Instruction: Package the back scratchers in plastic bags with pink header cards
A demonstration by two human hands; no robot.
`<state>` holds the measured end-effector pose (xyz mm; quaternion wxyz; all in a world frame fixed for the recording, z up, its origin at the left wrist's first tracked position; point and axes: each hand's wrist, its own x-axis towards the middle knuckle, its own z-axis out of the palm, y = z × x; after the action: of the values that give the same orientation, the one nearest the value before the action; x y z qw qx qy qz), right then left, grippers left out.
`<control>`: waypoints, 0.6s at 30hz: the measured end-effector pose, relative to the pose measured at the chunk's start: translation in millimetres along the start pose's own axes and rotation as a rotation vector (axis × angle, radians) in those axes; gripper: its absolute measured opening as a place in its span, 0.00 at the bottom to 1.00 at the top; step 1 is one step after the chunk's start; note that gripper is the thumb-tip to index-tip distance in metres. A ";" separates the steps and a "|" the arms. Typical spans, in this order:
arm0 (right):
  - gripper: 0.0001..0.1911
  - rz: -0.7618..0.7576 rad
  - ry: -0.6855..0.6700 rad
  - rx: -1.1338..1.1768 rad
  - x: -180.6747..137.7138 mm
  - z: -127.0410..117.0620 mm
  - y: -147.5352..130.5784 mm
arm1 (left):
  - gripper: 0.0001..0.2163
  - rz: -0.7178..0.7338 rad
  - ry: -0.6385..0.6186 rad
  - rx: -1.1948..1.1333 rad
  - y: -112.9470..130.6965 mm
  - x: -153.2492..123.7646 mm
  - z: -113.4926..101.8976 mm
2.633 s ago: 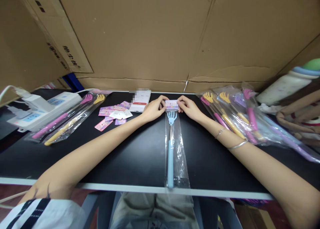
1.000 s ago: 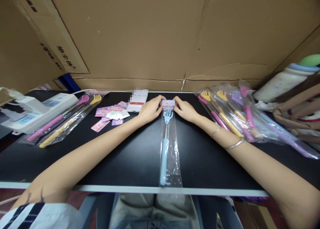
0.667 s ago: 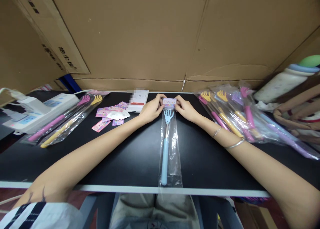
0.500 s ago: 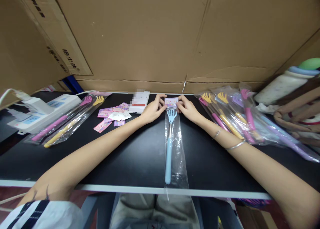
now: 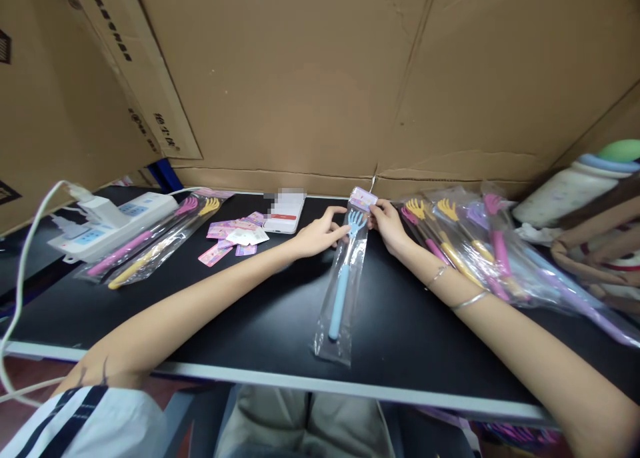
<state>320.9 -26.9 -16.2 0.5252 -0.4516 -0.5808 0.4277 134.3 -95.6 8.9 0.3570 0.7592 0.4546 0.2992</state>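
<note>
Head view, looking forward and down along both forearms onto a black desk [image 5: 250, 325] backed by brown cardboard panels [image 5: 320, 78]. At centre lies a clear plastic bag [image 5: 345, 288] holding a blue back scratcher [image 5: 343, 285], its claw end pointing away from the person and its handle end near the front edge of the desk; the bag sits at a slight slant, with its far end leaning to the right. The right hand [image 5: 389, 226] pinches the far end of the bag at its small purple header card [image 5: 364, 197], the grip closed on that card between thumb and fingers. The left hand [image 5: 317, 233] rests just beside the claw end, its fingers loosely extended and touching the bag's left edge, the grip released. Two thin bracelets [image 5: 453, 288] circle the right forearm. To the right, a heap of bagged scratchers [image 5: 470, 245] in yellow, pink and purple lies near the right wrist. To the left, loose header cards [image 5: 233, 235] are scattered beside a phone [image 5: 285, 213], with two further bagged scratchers [image 5: 155, 245] and a white power strip [image 5: 113, 218] beyond them. A pale bottle [image 5: 575, 178] lies at the far right.
</note>
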 end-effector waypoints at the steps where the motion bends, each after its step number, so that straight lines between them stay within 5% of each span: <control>1: 0.05 0.017 0.024 0.018 0.8 -0.2 0.1 | 0.24 -0.017 -0.025 -0.004 3.4 -2.2 1.4; 8: 0.07 -0.027 0.077 0.029 0.6 1.0 2.3 | 0.37 -0.085 -0.068 -0.199 6.6 -16.2 9.0; 18: 0.07 0.064 -0.017 0.068 -3.8 -2.6 -7.8 | 0.26 -0.143 0.084 -0.377 13.8 -42.5 -6.1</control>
<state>323.1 -32.3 -9.2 0.5213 -0.4481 -0.5556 0.4676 118.8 -137.0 18.0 0.4939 0.6317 0.4577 0.3842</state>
